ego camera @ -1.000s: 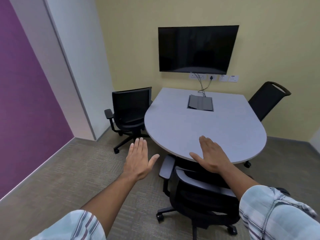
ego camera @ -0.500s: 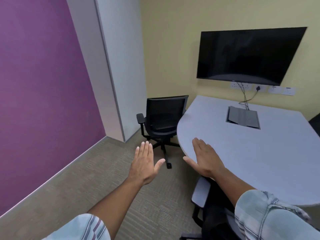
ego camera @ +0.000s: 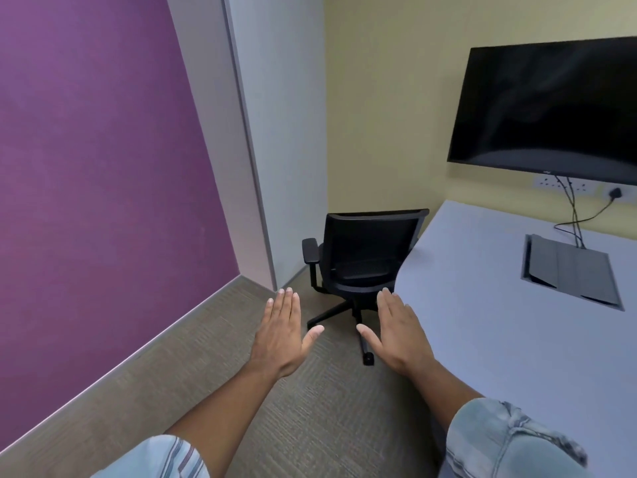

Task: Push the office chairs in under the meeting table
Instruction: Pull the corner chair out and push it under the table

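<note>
Fingers (ego camera: pixel 286 305) of both flat, empty hands toward office chair (ego camera: pixel 365 257) beside meeting table (ego camera: pixel 499 322).

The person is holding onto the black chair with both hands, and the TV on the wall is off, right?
Not quite. In the head view both hands are open and empty: the left hand and right hand hover flat, short of the black chair, touching nothing. The TV on the wall is dark, as you said.

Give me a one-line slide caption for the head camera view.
Open left hand and right hand reach toward a black office chair beside the meeting table.
</note>
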{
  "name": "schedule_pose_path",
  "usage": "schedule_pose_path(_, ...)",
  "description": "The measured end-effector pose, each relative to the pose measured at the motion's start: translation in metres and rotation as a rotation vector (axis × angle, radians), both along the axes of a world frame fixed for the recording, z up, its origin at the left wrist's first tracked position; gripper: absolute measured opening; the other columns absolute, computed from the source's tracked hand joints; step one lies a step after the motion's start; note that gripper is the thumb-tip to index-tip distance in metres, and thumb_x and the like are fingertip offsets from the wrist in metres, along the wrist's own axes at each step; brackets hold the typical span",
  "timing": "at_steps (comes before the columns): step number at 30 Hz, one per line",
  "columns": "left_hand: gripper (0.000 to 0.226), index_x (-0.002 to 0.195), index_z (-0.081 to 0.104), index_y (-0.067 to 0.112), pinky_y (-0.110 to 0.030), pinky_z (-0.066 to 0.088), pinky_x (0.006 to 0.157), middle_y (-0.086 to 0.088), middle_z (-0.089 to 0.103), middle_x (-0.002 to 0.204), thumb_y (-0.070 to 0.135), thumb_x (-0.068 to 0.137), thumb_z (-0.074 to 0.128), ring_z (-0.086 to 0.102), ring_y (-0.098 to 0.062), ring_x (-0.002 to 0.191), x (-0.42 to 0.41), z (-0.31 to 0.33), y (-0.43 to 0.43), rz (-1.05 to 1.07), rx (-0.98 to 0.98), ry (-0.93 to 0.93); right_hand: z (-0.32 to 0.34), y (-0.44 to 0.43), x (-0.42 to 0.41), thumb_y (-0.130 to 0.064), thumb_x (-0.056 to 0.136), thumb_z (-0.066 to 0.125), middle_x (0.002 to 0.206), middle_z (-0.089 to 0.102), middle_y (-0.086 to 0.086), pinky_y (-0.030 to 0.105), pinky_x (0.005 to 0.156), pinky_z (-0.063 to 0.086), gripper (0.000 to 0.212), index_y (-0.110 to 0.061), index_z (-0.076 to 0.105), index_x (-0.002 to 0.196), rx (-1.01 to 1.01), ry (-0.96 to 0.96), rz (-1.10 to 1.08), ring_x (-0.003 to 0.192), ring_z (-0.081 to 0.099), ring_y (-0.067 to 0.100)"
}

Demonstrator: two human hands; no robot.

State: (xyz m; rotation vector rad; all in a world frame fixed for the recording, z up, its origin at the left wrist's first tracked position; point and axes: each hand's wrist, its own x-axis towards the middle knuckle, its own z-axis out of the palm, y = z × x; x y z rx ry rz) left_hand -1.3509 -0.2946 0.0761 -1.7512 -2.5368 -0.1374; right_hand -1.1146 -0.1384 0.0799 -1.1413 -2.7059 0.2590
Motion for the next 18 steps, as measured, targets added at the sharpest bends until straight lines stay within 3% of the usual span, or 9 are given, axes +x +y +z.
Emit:
schedule_pose_path(7,0.107,0.167,-0.008,0.005,-0.046,-0.008,0.134,-0.015,-0.008,0.178,0.084,0.095,-0.012,-0.016,-0.026,0.164,-0.074,-0.027,0.066,0.010,0.008,-0.003,-0.030,0.068,-0.074,-0.080,0.105,0.018,0.182,-0.001,0.004,0.042,0.133,0.001,0.093,-0.019,0.002,0.173,0.031,-0.009,0.010,0.167,-0.003,0.024)
schedule_pose_path(13,0.104,0.168,-0.007,0.006,-0.046,-0.008,0.134,-0.015,-0.009,0.178,0.081,0.097,-0.009,-0.014,-0.027,0.164,-0.155,-0.030,0.156,-0.052,0.021,-0.017,-0.032,0.139,-0.140,-0.089,0.090,-0.010,0.181,-0.010,0.003,0.046,0.136,0.003,0.109,-0.019,-0.004,0.172,0.065,-0.011,-0.075,0.166,-0.010,0.024)
schedule_pose_path(18,0.105,0.168,-0.007,0.007,-0.046,-0.009,0.133,-0.014,-0.011,0.178,0.084,0.096,-0.009,-0.016,-0.026,0.164,-0.216,-0.019,0.226,-0.145,0.063,-0.044,-0.014,0.196,-0.190,-0.080,0.102,0.011,0.181,-0.008,0.006,0.043,0.135,0.000,0.096,-0.016,-0.005,0.171,0.101,-0.018,-0.173,0.166,-0.010,0.024)
